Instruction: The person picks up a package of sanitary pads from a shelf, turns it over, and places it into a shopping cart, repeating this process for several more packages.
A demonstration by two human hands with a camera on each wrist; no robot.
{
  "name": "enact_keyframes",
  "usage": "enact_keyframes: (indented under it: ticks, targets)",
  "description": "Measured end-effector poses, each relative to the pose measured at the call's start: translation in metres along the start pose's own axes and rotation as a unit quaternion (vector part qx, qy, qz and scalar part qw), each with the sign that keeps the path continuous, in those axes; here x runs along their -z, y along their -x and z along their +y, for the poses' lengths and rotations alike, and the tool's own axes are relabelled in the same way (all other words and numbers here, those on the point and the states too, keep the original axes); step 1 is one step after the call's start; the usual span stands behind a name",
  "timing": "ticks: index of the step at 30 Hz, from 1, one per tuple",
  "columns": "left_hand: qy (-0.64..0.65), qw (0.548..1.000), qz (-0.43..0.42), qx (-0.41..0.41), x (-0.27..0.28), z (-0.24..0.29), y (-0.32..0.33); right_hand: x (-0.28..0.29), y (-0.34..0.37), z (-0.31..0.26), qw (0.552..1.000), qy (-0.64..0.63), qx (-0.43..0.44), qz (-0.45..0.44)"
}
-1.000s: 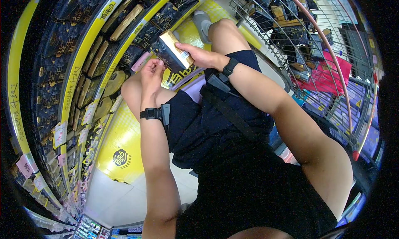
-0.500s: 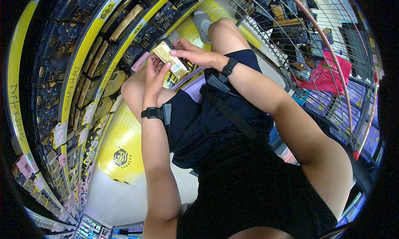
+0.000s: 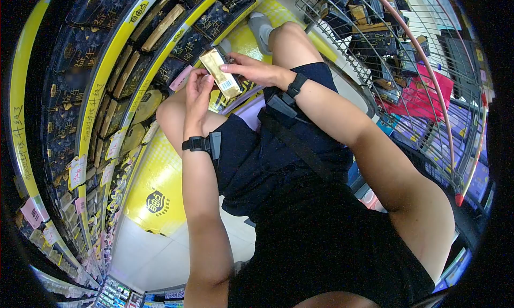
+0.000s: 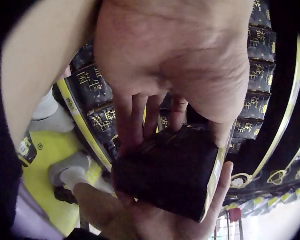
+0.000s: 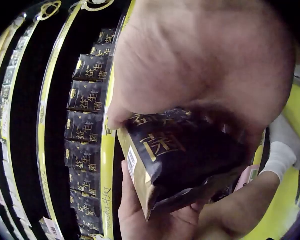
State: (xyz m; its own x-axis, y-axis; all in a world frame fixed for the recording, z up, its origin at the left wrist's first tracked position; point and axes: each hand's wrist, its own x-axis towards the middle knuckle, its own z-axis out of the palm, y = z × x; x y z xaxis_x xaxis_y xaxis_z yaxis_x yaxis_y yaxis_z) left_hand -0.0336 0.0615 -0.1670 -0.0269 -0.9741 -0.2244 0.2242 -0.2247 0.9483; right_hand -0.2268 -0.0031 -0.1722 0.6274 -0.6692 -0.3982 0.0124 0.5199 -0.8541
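Packet rolls over between the hands, gold barcode side now up where black showed, so that side lies exposed! Right hand grips it, thumb on top; left hand curls, apparently pinching its edge, fingers part-hidden.

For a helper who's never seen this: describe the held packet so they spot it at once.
Find the gap between the yellow-edged shelves and the wire shopping cart. There the person's left hand and right hand together hold a black-and-gold packet. Unlike the shelved packets, it alone is held, gold side and barcode label facing the head camera.
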Motion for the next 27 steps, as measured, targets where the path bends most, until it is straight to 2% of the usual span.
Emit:
enact_keyframes:
  ticks: [4,7,10,13,16,22,25,27]
  targets:
    - [-0.057,0.996,0.035,-0.05,0.0,-0.001,-0.003,0.005,-0.004,0.004,0.998,0.055,0.001,0.023]
    - [-0.136,0.99,0.03,-0.023,0.009,-0.008,-0.005,0.006,-0.005,0.006,0.982,0.173,0.015,0.069]
    - [-0.127,0.991,0.012,0.032,0.009,-0.013,-0.006,0.002,0.004,-0.008,0.96,0.259,0.026,0.1]
    - [-0.181,0.983,0.037,0.004,0.003,-0.01,-0.005,0.003,0.002,-0.005,0.962,0.254,0.022,0.101]
    - [-0.196,0.979,0.043,-0.012,0.007,-0.019,-0.008,0.005,-0.001,0.001,0.937,0.331,0.015,0.111]
    - [-0.215,0.974,0.071,0.012,0.014,-0.029,-0.01,0.005,-0.006,0.008,0.917,0.383,-0.022,0.106]
    - [-0.211,0.973,0.084,0.027,0.012,-0.025,-0.008,0.002,0.0,0.0,0.919,0.385,-0.008,0.078]
    - [-0.234,0.966,0.107,0.032,0.012,-0.021,-0.008,0.006,-0.006,0.013,0.937,0.339,0.039,0.071]
